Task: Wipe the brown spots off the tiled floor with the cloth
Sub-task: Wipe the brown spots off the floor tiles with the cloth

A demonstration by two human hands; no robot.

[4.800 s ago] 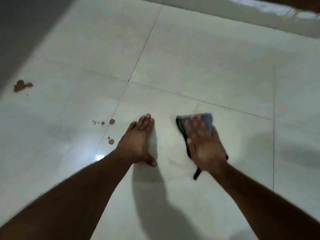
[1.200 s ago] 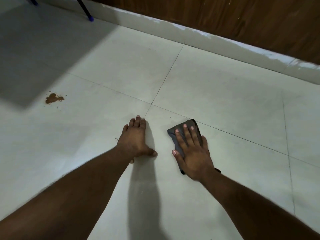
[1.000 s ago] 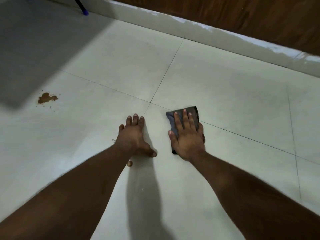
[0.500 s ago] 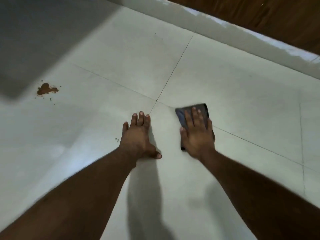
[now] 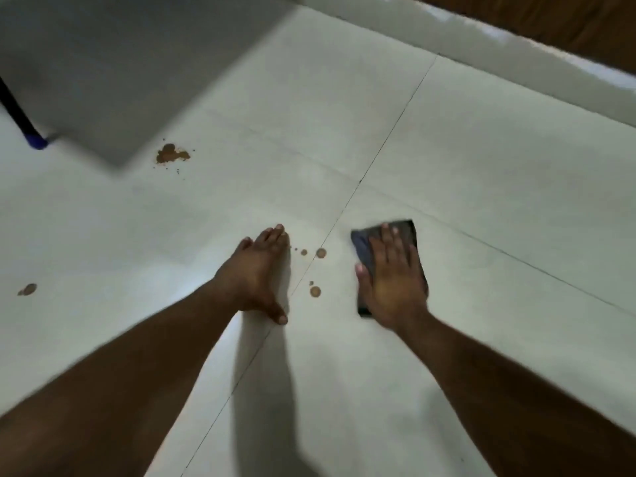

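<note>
My right hand (image 5: 392, 280) lies flat on a dark grey folded cloth (image 5: 402, 230) and presses it on the pale tiled floor (image 5: 481, 173). My left hand (image 5: 256, 273) rests flat on the floor, holding nothing. Between the two hands lie small brown spots: one round drop (image 5: 321, 253), a smaller one (image 5: 304, 252) beside it, and a lower drop (image 5: 315, 291). A larger brown splatter (image 5: 170, 154) sits farther off to the left. Another brown spot (image 5: 27, 289) lies near the left edge.
A dark furniture leg with a blue foot (image 5: 34, 139) stands at far left, with a big grey shadow behind it. A white skirting (image 5: 516, 46) and brown wooden wall run along the top right. Tile joints cross just beyond my hands.
The view has shifted right, so the small spots between my hands show again. My left hand moved left off them; my right hand with the cloth has slid a little to the right.
</note>
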